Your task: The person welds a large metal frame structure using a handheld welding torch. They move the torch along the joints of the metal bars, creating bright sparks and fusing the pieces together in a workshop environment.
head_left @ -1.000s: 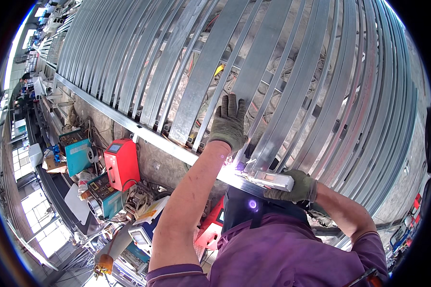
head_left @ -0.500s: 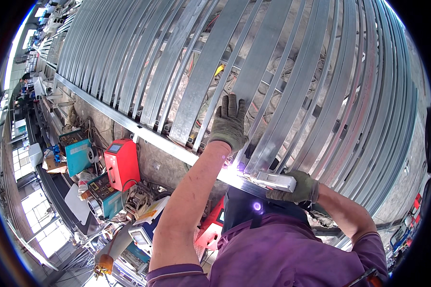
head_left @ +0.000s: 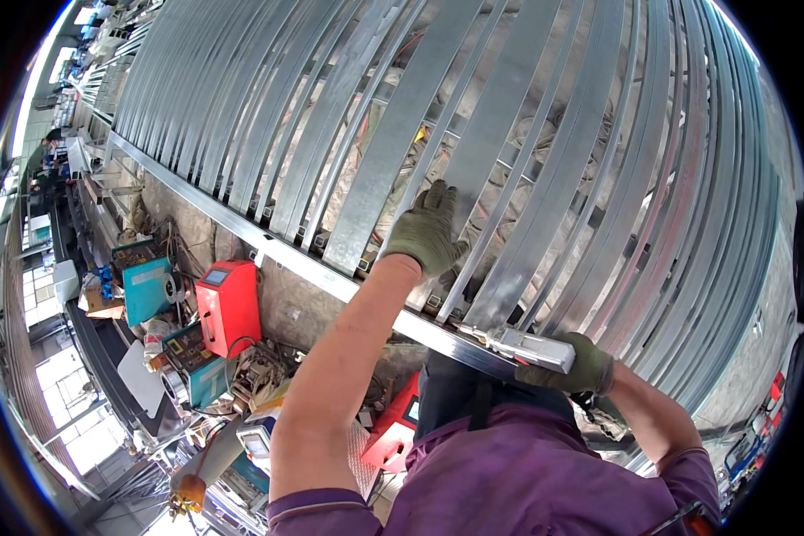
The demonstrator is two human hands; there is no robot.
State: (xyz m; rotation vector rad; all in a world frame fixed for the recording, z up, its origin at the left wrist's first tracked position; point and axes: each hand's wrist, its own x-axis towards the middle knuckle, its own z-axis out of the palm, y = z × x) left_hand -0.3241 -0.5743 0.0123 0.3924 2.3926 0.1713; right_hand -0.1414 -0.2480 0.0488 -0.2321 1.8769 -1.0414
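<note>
My left hand [head_left: 427,234], in a green-grey work glove, lies flat with fingers stretched forward on a wide grey metal tube [head_left: 485,143]. Nothing is held in it. My right hand [head_left: 582,364], gloved alike, is wrapped round a boxy silver-white handheld welding gun [head_left: 536,348]. The gun's narrow nozzle points left, close to the tube ends by the near frame rail [head_left: 438,335]. No arc glows at its tip. Whether the nozzle touches the metal I cannot tell. Wide and narrow tubes alternate, running away from the rail.
To the left on the floor stand a red machine [head_left: 228,308] with a small screen and teal machines [head_left: 147,290]. Another red machine [head_left: 397,429] is just left of my body. A grey cylinder [head_left: 210,456] lies at lower left. Cables [head_left: 531,134] run on the floor under the tubes.
The bright welding arc and its sparks have gone out. My right hand and the gun have shifted slightly right and nearer to me. The left hand stays on the tubes, fingers closer together.
</note>
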